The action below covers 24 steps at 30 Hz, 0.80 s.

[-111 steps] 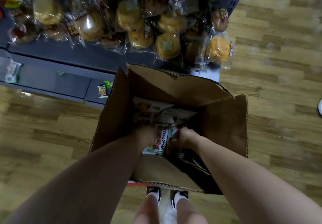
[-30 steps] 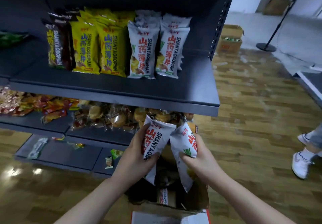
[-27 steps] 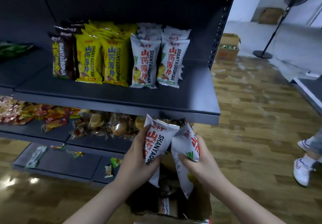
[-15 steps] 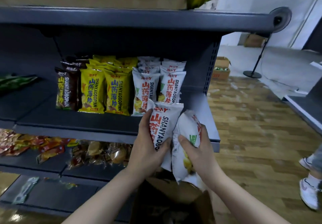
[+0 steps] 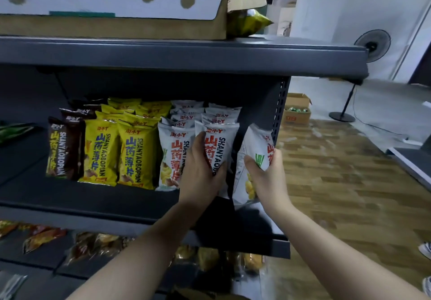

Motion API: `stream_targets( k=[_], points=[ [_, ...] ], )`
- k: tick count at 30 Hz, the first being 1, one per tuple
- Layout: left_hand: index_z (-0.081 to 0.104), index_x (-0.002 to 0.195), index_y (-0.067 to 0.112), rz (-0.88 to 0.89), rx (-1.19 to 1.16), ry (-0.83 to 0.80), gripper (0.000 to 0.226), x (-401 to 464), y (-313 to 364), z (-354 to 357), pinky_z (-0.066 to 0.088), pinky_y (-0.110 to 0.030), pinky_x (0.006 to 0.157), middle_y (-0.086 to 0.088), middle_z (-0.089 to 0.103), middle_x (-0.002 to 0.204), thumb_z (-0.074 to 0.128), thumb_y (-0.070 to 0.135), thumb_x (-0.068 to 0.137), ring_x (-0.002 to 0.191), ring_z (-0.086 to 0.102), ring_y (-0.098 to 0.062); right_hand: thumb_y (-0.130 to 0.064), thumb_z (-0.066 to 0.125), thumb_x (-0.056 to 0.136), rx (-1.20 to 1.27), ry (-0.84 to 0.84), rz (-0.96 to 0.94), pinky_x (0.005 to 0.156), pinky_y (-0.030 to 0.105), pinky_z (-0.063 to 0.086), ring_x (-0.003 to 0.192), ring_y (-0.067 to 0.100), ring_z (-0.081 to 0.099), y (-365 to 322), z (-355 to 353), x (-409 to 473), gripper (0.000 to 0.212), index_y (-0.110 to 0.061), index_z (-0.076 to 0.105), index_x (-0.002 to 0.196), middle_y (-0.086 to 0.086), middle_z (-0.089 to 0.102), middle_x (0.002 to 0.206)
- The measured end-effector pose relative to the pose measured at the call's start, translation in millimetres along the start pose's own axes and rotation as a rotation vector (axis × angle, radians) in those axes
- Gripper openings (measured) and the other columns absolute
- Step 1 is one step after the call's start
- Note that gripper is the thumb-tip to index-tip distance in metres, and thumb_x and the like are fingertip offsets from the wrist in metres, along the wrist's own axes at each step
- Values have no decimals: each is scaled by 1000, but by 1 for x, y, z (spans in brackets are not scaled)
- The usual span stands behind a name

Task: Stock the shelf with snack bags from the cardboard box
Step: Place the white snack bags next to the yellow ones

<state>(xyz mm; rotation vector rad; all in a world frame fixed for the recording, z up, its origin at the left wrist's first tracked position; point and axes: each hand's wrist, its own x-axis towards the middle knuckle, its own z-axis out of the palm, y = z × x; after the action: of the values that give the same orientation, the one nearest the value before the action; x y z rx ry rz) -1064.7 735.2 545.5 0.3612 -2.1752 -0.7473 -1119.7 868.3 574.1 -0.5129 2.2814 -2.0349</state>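
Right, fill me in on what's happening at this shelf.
A person is stocking snack bags. The left hand grips a white bag at the front of the white rows on the middle shelf. The right hand holds a second white bag just right of them, not yet set down.

A black standing fan [image 5: 372, 45] stands at the upper right of the frame on a round base, before a white wall [image 5: 349, 7]. Below it, an open brown carton [image 5: 296, 112] sits at the edge of the wood-plank floor [image 5: 338, 183]. A white shoe [image 5: 425, 249] shows at the lower right edge.
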Motion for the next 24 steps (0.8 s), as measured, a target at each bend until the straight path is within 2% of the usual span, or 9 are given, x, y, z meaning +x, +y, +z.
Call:
stream_targets(
  k=[3,5,8,12,15,17,20,22,24],
  points=[
    [13,147,16,6,94,3,77,7,-11,20,31,-39,111,-17,19,150,57,37,87,142,20,-31,-30,60,92,14,21,-6,69,37,48,83,23,54,7,3,16,28,-18,39,105,-2,51,88],
    [15,146,15,-11,195,48,75,7,-17,31,36,-43,106,-21,20,149,47,48,86,140,23,-36,-28,60,92,-7,21,-7,63,36,43,76,22,51,9,5,23,29,-14,40,106,-1,50,82],
    [23,143,3,-3,351,114,80,3,-19,42,46,-43,94,-24,38,132,40,56,85,122,36,-34,-25,59,93,1,21,9,74,48,46,95,23,54,10,9,28,32,-8,40,112,10,54,99],
    [19,143,0,-33,413,127,84,-4,-21,50,48,-41,86,-22,53,113,27,65,90,106,47,-32,-23,59,93,11,10,-15,79,47,45,101,25,52,12,10,34,32,-6,41,113,14,53,106],
    [19,143,-3,-93,434,84,92,-7,-20,51,49,-41,88,-25,50,121,39,63,83,111,52,-38,-23,59,93,7,7,-14,77,45,45,97,13,51,19,10,38,34,-6,41,115,3,53,106],
    [19,143,-3,-96,451,97,89,-9,-17,51,46,-44,97,-30,43,134,40,61,86,122,47,-41,-25,60,93,-6,13,-19,60,26,46,85,-3,53,24,10,41,27,-16,39,108,-11,51,89],
    [6,150,8,116,548,130,86,-14,-20,55,32,-51,110,-30,25,147,58,39,89,138,27,-42,-26,60,93,-22,21,4,57,12,36,63,-10,44,31,7,43,30,-24,33,105,-23,39,79],
    [4,151,16,248,588,108,86,-11,-22,56,24,-54,113,-26,15,152,61,22,87,142,15,-41,-25,60,93,-19,30,4,58,12,35,62,-12,43,33,7,45,30,-24,32,105,-23,39,79],
    [11,151,18,282,614,92,77,-4,-22,58,22,-54,114,-21,13,155,57,21,90,144,12,-38,-26,61,92,-23,44,-6,59,14,37,67,-10,45,36,8,48,29,-21,34,105,-20,42,82]
  ],
)
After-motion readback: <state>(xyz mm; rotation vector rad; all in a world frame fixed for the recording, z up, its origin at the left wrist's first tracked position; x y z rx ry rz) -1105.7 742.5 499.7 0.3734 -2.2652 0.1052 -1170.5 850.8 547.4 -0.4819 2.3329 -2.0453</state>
